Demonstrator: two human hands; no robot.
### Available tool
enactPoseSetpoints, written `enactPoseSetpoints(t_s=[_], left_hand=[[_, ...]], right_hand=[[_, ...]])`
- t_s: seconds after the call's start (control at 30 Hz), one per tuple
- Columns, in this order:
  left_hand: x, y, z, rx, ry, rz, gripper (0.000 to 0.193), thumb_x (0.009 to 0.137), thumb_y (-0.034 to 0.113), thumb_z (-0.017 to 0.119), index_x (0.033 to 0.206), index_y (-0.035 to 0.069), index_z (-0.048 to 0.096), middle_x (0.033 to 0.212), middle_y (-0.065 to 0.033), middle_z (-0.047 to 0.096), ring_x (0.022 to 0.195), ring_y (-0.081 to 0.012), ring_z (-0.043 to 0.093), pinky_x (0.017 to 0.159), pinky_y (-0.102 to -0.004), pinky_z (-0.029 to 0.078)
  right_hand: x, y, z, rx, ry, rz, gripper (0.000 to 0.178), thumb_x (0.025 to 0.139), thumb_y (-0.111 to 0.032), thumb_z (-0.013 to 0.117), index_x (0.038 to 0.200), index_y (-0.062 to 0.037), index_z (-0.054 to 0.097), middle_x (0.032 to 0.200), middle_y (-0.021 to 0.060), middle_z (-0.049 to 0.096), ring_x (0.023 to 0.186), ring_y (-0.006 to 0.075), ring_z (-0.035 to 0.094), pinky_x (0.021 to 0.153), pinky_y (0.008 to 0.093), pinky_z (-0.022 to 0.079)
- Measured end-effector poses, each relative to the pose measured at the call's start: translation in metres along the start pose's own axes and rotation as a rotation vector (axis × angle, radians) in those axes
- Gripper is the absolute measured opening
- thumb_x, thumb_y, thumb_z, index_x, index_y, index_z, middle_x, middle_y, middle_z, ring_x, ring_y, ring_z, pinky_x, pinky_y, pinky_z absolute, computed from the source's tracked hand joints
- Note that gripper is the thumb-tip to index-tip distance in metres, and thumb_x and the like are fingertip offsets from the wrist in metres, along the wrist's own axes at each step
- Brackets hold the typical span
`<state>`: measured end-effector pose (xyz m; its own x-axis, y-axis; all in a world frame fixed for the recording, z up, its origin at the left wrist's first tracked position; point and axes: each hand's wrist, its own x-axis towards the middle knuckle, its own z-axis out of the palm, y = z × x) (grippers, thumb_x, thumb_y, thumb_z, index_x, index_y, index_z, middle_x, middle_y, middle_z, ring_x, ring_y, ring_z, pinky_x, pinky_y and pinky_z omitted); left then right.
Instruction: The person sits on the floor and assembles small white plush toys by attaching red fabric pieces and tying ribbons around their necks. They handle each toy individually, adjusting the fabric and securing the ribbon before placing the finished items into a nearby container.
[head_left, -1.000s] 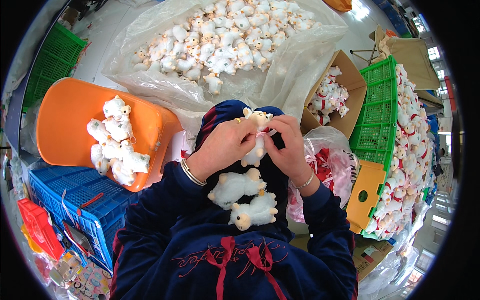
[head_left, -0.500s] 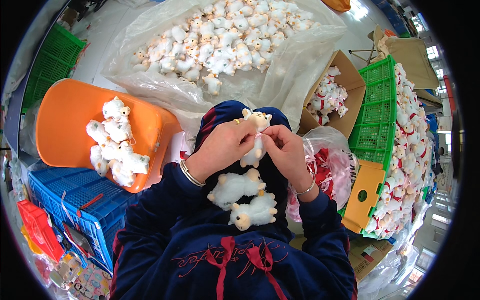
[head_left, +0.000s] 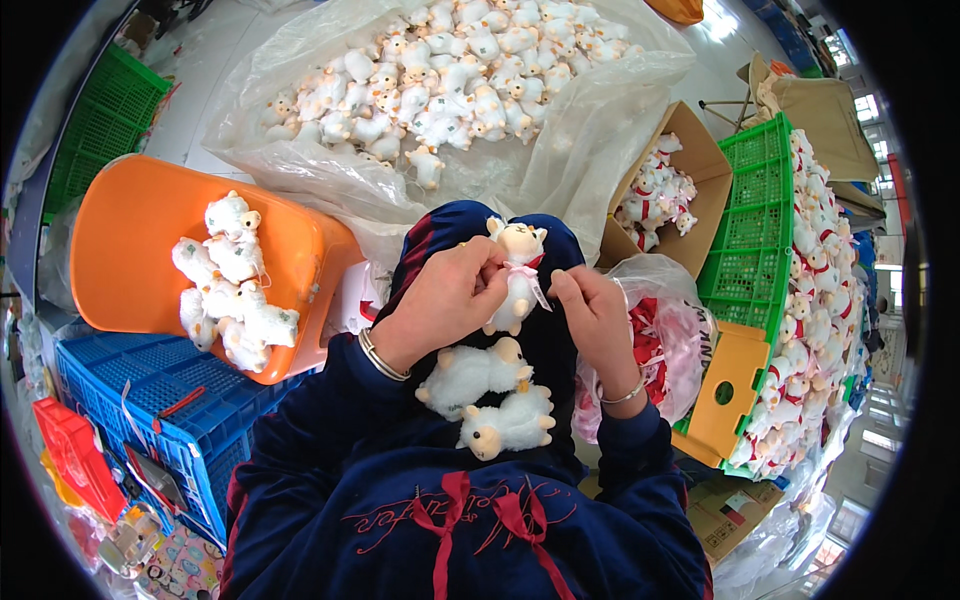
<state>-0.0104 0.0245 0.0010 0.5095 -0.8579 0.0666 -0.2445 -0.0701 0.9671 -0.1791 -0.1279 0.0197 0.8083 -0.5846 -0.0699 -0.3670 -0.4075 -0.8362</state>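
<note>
A white plush lamb point(head_left: 517, 299) lies face up on my lap, its head pointing away from me. A pale pink ribbon point(head_left: 522, 270) is round its neck, one tail hanging down the right side of its body. My left hand point(head_left: 447, 302) is closed at the neck, pinching the ribbon at its left side. Just right of the lamb, my right hand point(head_left: 597, 318) has its fingers pinched together near the ribbon tail; what they hold, if anything, cannot be made out. Two more plush lambs, an upper one point(head_left: 470, 378) and a lower one point(head_left: 508, 425), lie nearer my body.
An orange plastic chair point(head_left: 125, 250) holding several plush lambs stands left, above a blue crate point(head_left: 150, 385). Ahead, a clear plastic sheet point(head_left: 590, 140) bears a large lamb heap. Rightward are a cardboard box point(head_left: 708, 185), a ribbon bag point(head_left: 685, 375) and a green crate point(head_left: 750, 230).
My right hand has moved right and slightly down, away from the lamb's neck. The ribbon and its hanging tail now show. My left hand stays at the neck.
</note>
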Motion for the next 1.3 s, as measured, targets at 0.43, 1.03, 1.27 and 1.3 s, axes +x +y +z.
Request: enactPoseSetpoints(t_s=[0.43, 1.03, 1.27, 1.3], left_hand=[[0.006, 0.006, -0.005, 0.040, -0.119, -0.001, 0.013, 0.096, 0.009, 0.071, 0.104, 0.002, 0.064, 0.075, -0.0003, 0.058, 0.064, -0.0066, 0.051, 0.058, -0.0245, 0.044], [0.013, 0.014, -0.016, -0.050, -0.174, -0.269, 0.016, 0.093, 0.010, 0.075, 0.097, -0.001, 0.065, 0.077, -0.0010, 0.066, 0.068, -0.0042, 0.058, 0.060, -0.0219, 0.048], [0.027, 0.017, -0.030, -0.067, -0.299, -0.350, 0.017, 0.093, 0.012, 0.072, 0.096, -0.005, 0.068, 0.074, -0.0074, 0.069, 0.059, -0.0115, 0.064, 0.055, -0.0271, 0.051], [0.029, 0.021, -0.032, -0.093, -0.319, -0.416, 0.019, 0.093, 0.013, 0.071, 0.095, -0.006, 0.069, 0.072, -0.0095, 0.070, 0.056, -0.0141, 0.066, 0.054, -0.0292, 0.052]], right_hand=[[0.028, -0.013, -0.001, -0.145, 0.172, -0.397, 0.009, 0.090, 0.000, 0.070, 0.098, -0.0024, 0.069, 0.090, 0.0081, 0.065, 0.070, 0.0163, 0.063, 0.066, 0.0278, 0.051], [0.008, -0.015, 0.012, 0.581, -0.152, 0.390, 0.019, 0.103, -0.017, 0.064, 0.107, 0.0015, 0.063, 0.072, 0.0024, 0.066, 0.057, 0.0073, 0.058, 0.052, 0.0215, 0.045], [0.013, -0.023, 0.017, 0.418, -0.146, 0.275, 0.014, 0.098, -0.012, 0.069, 0.103, 0.0008, 0.065, 0.074, 0.0005, 0.066, 0.058, 0.0047, 0.056, 0.053, 0.0209, 0.045], [0.013, -0.023, 0.018, 0.399, -0.145, 0.268, 0.014, 0.098, -0.012, 0.069, 0.102, 0.0004, 0.065, 0.074, 0.0002, 0.066, 0.058, 0.0045, 0.056, 0.053, 0.0209, 0.045]])
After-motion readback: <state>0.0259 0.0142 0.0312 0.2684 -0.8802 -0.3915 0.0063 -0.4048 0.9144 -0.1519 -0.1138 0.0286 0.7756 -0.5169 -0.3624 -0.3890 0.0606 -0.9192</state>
